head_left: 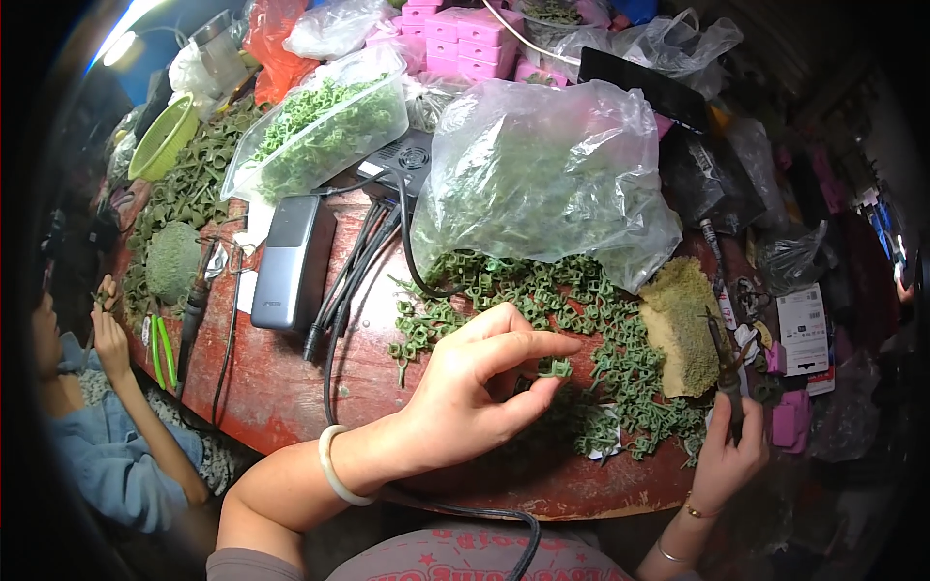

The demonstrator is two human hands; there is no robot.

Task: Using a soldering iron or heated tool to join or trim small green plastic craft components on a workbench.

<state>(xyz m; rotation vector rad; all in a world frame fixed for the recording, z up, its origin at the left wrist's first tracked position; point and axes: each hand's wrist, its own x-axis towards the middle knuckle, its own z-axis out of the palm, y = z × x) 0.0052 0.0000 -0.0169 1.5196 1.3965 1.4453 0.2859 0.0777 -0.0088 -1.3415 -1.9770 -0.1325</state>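
My left hand (489, 387), a bangle on its wrist, is raised over the scattered small green parts (654, 416), with curled fingers holding a small green piece (556, 368) between index finger and thumb. At the right, my right hand (728, 450) grips the dark handle of a soldering-iron-like tool (728, 382), its thin tip pointing up beside a yellowish, crumb-covered pad (675, 324). A large translucent bag (538, 169) of green material lies on the pile beyond my hands.
Another person (102, 407) works at left, hands raised. The red table (232, 378) holds a grey power bank (286, 261), black cables, green pliers (160, 353), a plastic tub (320, 126) of green parts, a green basket (160, 140), pink blocks (465, 44) and assorted bags.
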